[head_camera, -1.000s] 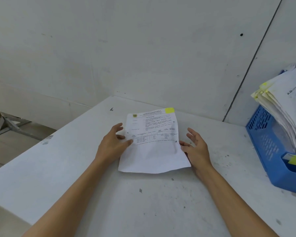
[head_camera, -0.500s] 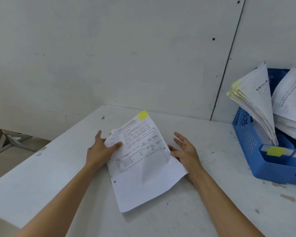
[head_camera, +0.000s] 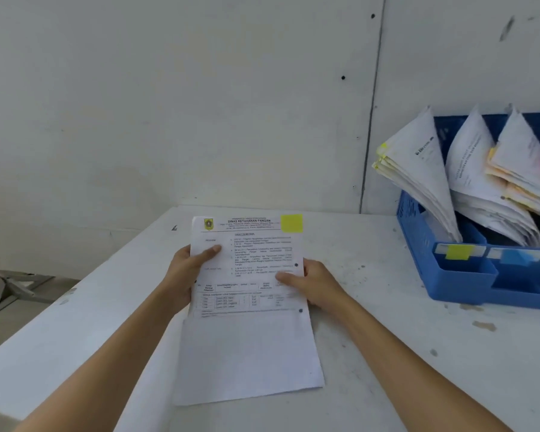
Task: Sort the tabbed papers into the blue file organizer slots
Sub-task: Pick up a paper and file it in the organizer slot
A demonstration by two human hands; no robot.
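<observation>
Papers (head_camera: 418, 173) already fill the blue organizer (head_camera: 462, 285) at right, while the left hand (head_camera: 181, 275) and right hand (head_camera: 317, 286) hold one unfiled yellow-tabbed sheet (head_camera: 250, 344) at centre, fingers (head_camera: 289, 279) pinching its side edges.

Views: one, the head camera. Wide-angle, worn by the person.
Facing: forward and down across a white table (head_camera: 387, 353), toward a pale wall (head_camera: 169, 88).
Range: close.
Framing: both forearms enter from the bottom edge, at 7 and 5 o'clock. The left hand (head_camera: 184, 275) and right hand (head_camera: 318, 285) sit near frame centre, holding a printed sheet (head_camera: 247, 338) face-up to the lens.
The blue file organizer (head_camera: 449, 275) is at 3 o'clock, cut by the right edge.
The table's far corner is just above centre, towards 12 o'clock.
A strip of floor (head_camera: 13, 307) is at 9 o'clock.
</observation>
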